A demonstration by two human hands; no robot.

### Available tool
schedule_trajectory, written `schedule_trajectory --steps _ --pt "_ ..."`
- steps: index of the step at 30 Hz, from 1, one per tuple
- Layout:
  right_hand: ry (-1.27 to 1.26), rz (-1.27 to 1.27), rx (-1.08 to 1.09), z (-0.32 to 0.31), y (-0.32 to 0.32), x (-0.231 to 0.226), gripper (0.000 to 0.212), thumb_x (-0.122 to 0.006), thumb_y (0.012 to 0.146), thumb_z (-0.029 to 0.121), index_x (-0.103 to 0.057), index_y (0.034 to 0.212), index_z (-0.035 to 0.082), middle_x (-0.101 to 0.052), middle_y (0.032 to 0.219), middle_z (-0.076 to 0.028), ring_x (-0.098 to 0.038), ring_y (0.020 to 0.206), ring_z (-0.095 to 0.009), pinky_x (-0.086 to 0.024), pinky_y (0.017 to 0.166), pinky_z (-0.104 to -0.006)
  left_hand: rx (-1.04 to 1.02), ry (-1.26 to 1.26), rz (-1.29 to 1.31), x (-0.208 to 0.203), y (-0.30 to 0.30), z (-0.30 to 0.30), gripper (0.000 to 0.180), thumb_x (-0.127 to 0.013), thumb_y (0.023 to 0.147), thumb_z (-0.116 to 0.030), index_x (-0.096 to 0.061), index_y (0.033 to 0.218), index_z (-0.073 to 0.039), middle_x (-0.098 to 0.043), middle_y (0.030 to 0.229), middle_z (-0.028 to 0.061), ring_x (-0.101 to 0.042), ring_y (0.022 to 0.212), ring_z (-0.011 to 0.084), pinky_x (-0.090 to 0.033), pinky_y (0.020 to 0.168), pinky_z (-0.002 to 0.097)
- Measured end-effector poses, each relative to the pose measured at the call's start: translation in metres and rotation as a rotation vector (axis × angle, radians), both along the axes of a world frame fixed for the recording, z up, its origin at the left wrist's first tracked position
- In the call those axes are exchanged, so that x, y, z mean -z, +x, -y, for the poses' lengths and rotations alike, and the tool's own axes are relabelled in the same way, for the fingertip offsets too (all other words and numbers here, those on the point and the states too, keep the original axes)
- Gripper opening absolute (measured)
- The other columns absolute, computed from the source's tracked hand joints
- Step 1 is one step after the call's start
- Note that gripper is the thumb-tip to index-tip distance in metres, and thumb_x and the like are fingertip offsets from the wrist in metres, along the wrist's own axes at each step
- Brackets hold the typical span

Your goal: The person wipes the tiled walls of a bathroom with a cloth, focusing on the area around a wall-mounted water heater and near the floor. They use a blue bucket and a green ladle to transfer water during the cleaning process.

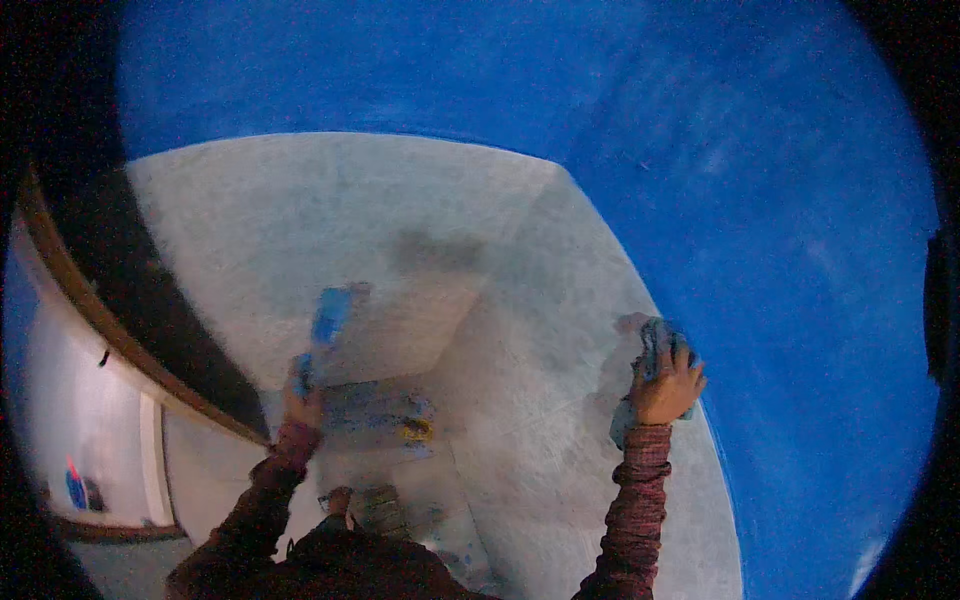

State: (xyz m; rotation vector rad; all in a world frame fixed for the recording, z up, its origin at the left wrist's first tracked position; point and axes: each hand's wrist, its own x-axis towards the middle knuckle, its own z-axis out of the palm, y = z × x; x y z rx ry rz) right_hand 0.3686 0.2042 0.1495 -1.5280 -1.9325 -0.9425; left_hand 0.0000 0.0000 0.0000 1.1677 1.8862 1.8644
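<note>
In my left hand [303, 395] is what looks like a wide paintbrush [331, 313], its flat head blue; motion blurs both. The fingers are closed round its handle, and the head points up and away from me. My right hand [668, 388] presses a crumpled grey-blue cloth [655, 345] to the wall, fingers bent over it. Part of the cloth hangs below the wrist. This hand is at the border between the pale grey wall [540, 390] and the blue painted area [810, 330].
A corner divides the pale wall. Low in the middle lies a paint-spotted surface [365, 412] with a small yellow thing [416, 430], blurred. Farther left, a dark opening edge [130, 270] and a brown frame [90, 300] border another bright space. My foot [340, 500] shows below.
</note>
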Motion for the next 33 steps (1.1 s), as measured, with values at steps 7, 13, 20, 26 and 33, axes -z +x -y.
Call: schedule_trajectory --steps 7,13,20,26,33 --pt "0.094 0.112 -0.311 -0.006 0.027 -0.016 0.044 -0.058 0.066 0.03 -0.056 0.108 0.016 -0.051 0.11 -0.009 -0.049 0.096 -0.032 -0.037 0.08 -0.0438 -0.123 0.029 -0.152 0.055 -0.018 0.018 0.031 -0.045 0.083 -0.028 -0.049 0.104 -0.005 -0.054 0.087 0.0087 -0.054 0.076 0.0207 -0.043 0.067 0.031" --pt "0.052 0.114 -0.185 -0.045 -0.021 -0.002 0.047 -0.054 0.068 0.036 -0.053 0.111 0.017 -0.051 0.11 -0.008 -0.048 0.092 -0.032 -0.037 0.079 -0.0449 -0.236 -0.154 0.062 0.043 -0.016 0.055 0.029 -0.047 0.078 -0.008 -0.047 0.107 -0.002 -0.055 0.088 0.0136 -0.054 0.083 0.0237 -0.042 0.077 0.0332" --pt "0.057 0.11 -0.312 -0.059 -0.042 0.0 0.048 -0.048 0.073 0.043 -0.05 0.114 0.018 -0.05 0.115 -0.008 -0.049 0.095 -0.033 -0.036 0.077 -0.0486 -0.169 -0.15 0.34 0.092 -0.045 0.072 0.032 -0.051 0.079 -0.012 -0.045 0.11 -0.006 -0.054 0.089 0.011 -0.052 0.086 0.0198 -0.043 0.075 0.03" --pt "0.167 0.142 -0.179 -0.026 -0.063 -0.008 0.045 -0.063 0.063 0.021 -0.056 0.107 0.019 -0.053 0.108 -0.006 -0.047 0.094 -0.032 -0.037 0.078 -0.0424 -0.304 -0.138 -0.065 0.165 -0.102 0.116 0.034 -0.047 0.082 -0.021 -0.043 0.112 -0.005 -0.047 0.088 0.0026 -0.041 0.066 0.0081 -0.038 0.056 0.0193" --pt "0.058 0.157 -0.089 -0.081 -0.084 0.016 0.047 -0.064 0.062 0.024 -0.053 0.108 0.023 -0.05 0.109 -0.004 -0.044 0.097 -0.031 -0.034 0.079 -0.0438 -0.088 -0.017 0.184 0.097 -0.04 0.019 0.03 -0.042 0.084 -0.02 -0.044 0.11 -0.004 -0.044 0.08 -0.0011 -0.038 0.063 0.0068 -0.033 0.055 0.0204"
